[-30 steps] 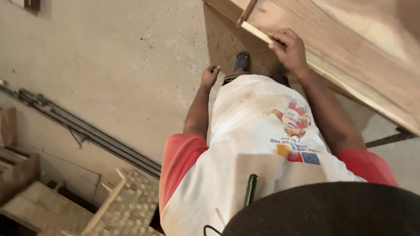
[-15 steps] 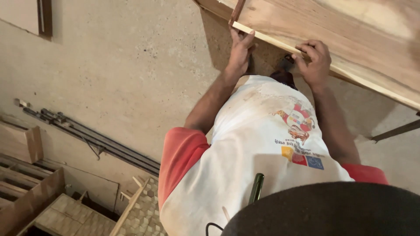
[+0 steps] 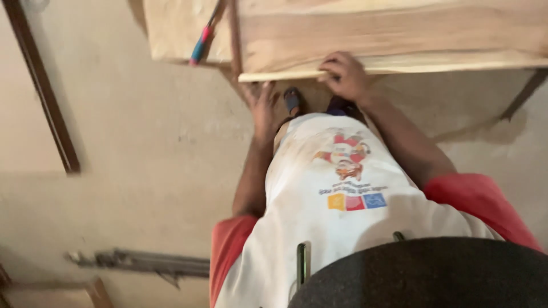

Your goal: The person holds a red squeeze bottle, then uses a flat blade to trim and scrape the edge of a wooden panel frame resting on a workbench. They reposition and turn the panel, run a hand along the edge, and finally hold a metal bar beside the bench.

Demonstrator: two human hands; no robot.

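- Two bare hands are at the near edge of a long wooden plank [image 3: 399, 34] that lies across the top of the view, from about 11 o'clock to 2 o'clock.
- The right hand [image 3: 345, 76] is at 12 o'clock; its fingers are curled over the pale front edge of the plank and hold it.
- The left hand [image 3: 264, 108] is just under the left end of this edge, at about 11 o'clock; its fingers are a little spread and point up to the wood, but I cannot tell if they touch it.
- One tool with a pink and blue handle [image 3: 201, 45] lies on a second board [image 3: 177, 34], at 11 o'clock, just beside the plank.
- A dark sandal [image 3: 292, 101] shows on the concrete floor [image 3: 142, 142], between both hands.
- Some grey metal bars [image 3: 148, 262] lie on the floor at 8 o'clock, well apart from the hands.
- One dark wooden strip [image 3: 43, 91] stands at 10 o'clock.
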